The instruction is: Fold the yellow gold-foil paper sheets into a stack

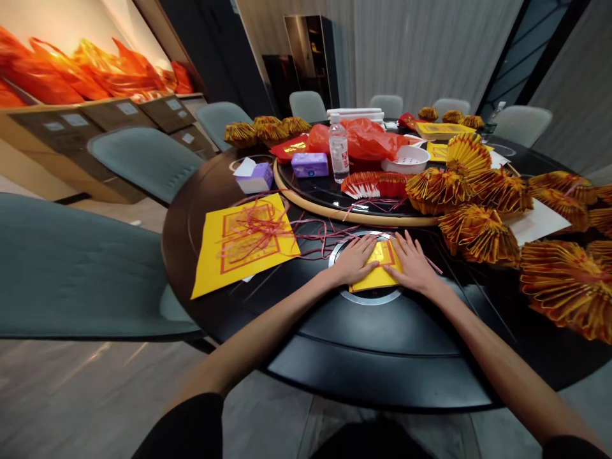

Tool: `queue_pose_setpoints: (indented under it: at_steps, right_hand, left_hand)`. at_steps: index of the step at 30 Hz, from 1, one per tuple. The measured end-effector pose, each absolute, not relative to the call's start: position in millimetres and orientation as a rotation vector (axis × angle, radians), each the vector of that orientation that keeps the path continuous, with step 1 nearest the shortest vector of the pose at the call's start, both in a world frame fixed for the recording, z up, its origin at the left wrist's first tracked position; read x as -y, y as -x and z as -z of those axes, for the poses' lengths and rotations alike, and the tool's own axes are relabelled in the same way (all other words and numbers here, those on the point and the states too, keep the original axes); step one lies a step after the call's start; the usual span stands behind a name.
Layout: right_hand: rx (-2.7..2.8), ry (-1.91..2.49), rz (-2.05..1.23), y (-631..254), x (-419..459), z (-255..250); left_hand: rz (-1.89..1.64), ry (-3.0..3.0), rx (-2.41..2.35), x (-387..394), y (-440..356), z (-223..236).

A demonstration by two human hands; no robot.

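Note:
Folded yellow paper [374, 278] with red print lies on the black round table [354, 376], over a silver ring [380, 298]. My left hand [356, 260] rests flat on the paper's left side, fingers stretched out. On its right side my right hand [412, 262] is pressed down flat too, fingers spread. Neither hand grips anything. To the left is a larger yellow printed sheet [203, 271] with a tangle of pink strings [258, 220] on top. More strings trail from there toward my hands.
Pleated gold-and-red paper fans [478, 233] crowd the right side. The raised turntable [329, 210] bears a water bottle [339, 153], a purple tissue pack [310, 165], a red plastic bag [370, 137] and a white basket [406, 158]. Teal chairs [138, 153] stand around the table.

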State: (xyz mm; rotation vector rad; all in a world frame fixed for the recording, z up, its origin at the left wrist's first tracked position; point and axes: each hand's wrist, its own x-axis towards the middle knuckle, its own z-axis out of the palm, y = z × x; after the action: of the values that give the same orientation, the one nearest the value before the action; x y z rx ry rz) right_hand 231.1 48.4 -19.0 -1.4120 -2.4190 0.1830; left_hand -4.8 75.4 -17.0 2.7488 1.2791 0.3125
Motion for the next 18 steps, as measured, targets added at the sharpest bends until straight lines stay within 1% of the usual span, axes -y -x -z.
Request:
queue_pose_setpoints:
  at_steps: [7, 13, 18]
  right_hand:
    - [2.341, 1.338, -0.215, -231.6, -59.5, 25.1]
    - [2.312, 1.321, -0.186, -233.1, -66.4, 31.7]
    - [2.352, 1.340, -0.129, -232.7, -61.7, 28.4]
  left_hand:
    - [-0.362, -2.713, -1.214, -75.0, 7.6, 13.5]
    - [-0.696, -2.635, -1.344, -73.4, 7.8, 20.8]
    - [-0.750, -2.623, -1.368, -73.8, 6.9, 22.8]
